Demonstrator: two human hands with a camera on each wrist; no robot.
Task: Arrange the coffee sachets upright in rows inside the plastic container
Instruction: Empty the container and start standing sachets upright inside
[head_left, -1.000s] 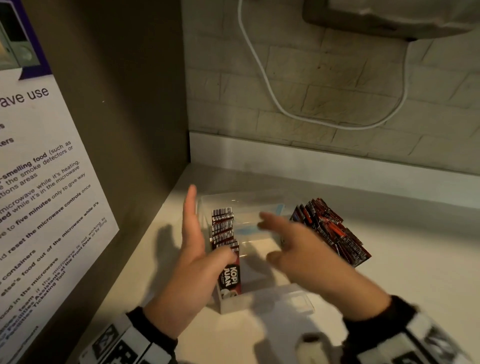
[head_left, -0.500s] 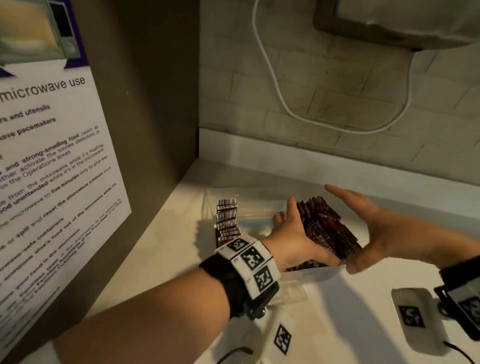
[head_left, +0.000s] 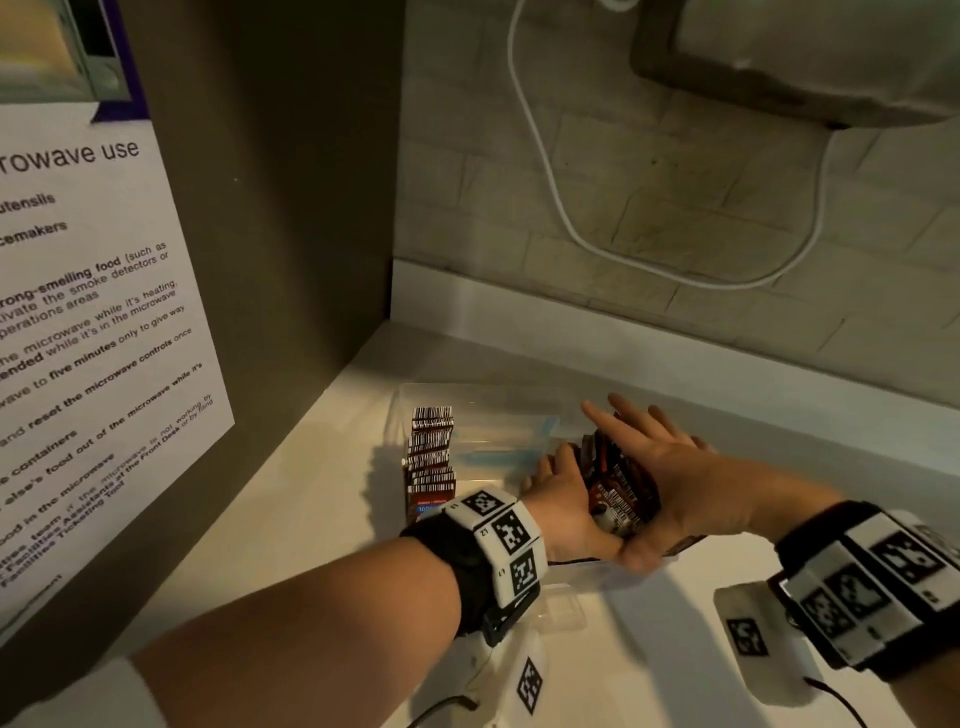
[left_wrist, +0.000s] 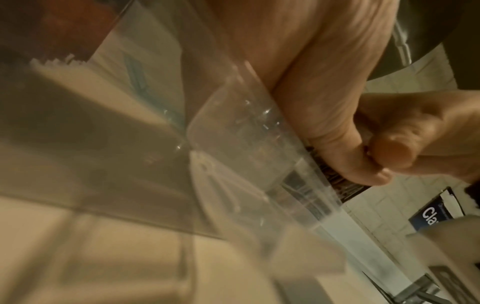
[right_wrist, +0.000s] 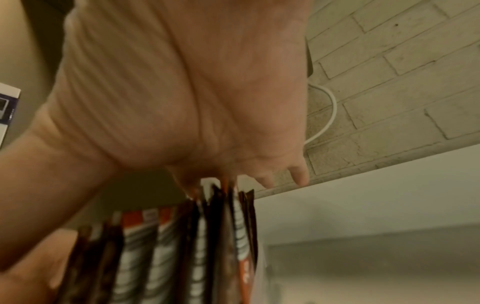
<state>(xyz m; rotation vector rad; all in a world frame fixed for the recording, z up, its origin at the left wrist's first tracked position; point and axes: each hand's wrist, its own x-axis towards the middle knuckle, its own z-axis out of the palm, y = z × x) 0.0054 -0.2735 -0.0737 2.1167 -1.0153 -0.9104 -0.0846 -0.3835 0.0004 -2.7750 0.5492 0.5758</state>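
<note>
Sachets in one upright row already stand along the clear plastic container's left wall. Left hand and right hand, fingers straight, press a loose bundle between palms at its right side; remaining rows unfilled.

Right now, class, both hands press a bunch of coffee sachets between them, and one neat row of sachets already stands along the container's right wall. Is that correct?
Not quite. The standing row is along the container's left wall, as the head view shows. The left hand and right hand do press the bunch between them.
</note>
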